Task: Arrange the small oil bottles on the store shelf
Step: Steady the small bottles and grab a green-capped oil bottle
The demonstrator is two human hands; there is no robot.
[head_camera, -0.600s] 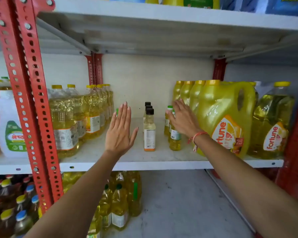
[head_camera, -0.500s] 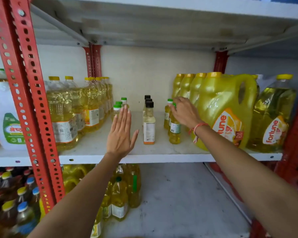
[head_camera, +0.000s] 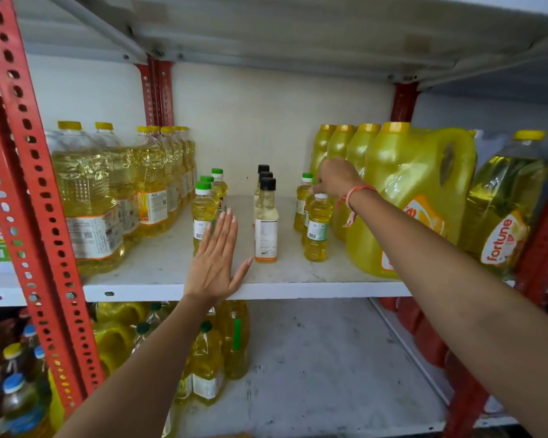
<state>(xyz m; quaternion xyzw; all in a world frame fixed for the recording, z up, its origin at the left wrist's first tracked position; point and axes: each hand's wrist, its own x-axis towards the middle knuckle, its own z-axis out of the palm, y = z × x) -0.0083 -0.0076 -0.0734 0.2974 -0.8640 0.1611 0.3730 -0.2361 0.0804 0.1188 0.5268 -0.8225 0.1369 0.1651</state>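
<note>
On the white middle shelf (head_camera: 159,263) stand three rows of small oil bottles. The left row has green caps, and its front bottle (head_camera: 204,213) is half hidden by my left hand (head_camera: 214,263), which is flat and open with fingers up. The middle row has black caps, led by a pale bottle (head_camera: 266,229). The right row is led by a yellow bottle (head_camera: 317,230). My right hand (head_camera: 336,178) reaches over that right row, fingertips down on the cap of a bottle behind the front one; the grip itself is hidden.
Large yellow-capped oil bottles (head_camera: 86,200) fill the shelf's left side and big yellow jugs (head_camera: 415,197) crowd the right. Red perforated uprights (head_camera: 35,197) frame the bay. More oil bottles (head_camera: 208,365) stand on the lower shelf. Bare shelf lies between the small rows.
My left hand has dropped lower toward the shelf's front edge, uncovering the green-capped row. My right hand has moved down onto the caps of the right row.
</note>
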